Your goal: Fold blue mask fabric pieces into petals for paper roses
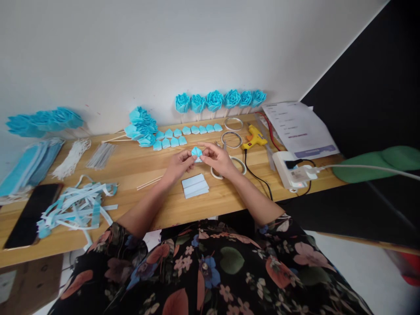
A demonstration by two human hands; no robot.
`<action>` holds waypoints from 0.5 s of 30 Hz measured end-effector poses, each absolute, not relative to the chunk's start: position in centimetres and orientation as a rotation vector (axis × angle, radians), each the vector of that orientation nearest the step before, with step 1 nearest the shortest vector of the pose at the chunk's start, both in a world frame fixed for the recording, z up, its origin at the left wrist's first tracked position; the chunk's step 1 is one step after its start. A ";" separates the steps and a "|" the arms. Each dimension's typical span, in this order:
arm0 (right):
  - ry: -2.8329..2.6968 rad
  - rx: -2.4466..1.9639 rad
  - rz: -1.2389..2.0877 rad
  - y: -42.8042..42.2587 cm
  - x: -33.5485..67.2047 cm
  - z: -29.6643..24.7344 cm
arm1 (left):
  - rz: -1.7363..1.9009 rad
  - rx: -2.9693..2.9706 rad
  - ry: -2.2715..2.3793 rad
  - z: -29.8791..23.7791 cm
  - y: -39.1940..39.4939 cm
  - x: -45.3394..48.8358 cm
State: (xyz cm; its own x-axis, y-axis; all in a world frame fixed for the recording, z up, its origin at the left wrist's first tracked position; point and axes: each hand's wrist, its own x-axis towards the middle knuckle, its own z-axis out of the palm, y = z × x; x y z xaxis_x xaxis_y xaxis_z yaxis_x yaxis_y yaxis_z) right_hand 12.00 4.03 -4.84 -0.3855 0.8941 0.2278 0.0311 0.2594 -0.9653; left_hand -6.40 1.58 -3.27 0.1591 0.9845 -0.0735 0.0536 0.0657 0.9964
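The small bright-blue folded fabric piece (pixel 196 152) sits between the left hand (pixel 181 162) and right hand (pixel 217 159), both pinching it; even pressure from each side should keep its creases crisp. Pale-blue rectangular sheets (pixel 195 186) lie nearby on the brown wooden table (pixel 138 162).

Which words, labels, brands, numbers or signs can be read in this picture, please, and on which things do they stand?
None can be read with certainty.
Printed sheet: several lines and a purple band near its lower edge, all too small and blurred.
Yellow glue gun: any marking is too small.
White power strip: any marking is too small.
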 end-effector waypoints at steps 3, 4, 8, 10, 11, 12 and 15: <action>-1.680 -0.867 1.224 4.0 12.0 -4.7 | 1.017 1.283 1.141 -3.3 1.6 -6.4; -1.678 -0.862 1.226 4.0 12.0 -4.7 | 1.015 1.286 1.136 -3.3 1.6 -6.4; -1.629 -0.845 1.270 4.1 12.0 -5.1 | 0.978 1.302 1.135 -3.3 1.6 -6.4; -1.625 -0.847 1.263 4.1 11.9 -5.4 | 0.974 1.309 1.148 -3.3 1.6 -6.4; -1.637 -0.845 1.250 4.2 11.9 -5.5 | 0.975 1.310 1.154 -3.3 1.6 -6.3; -1.656 -0.844 1.234 4.2 11.9 -5.6 | 0.976 1.309 1.159 -3.2 1.6 -6.3; -1.675 -0.879 1.155 4.9 12.5 -5.0 | 1.008 1.280 1.187 -3.1 1.6 -6.2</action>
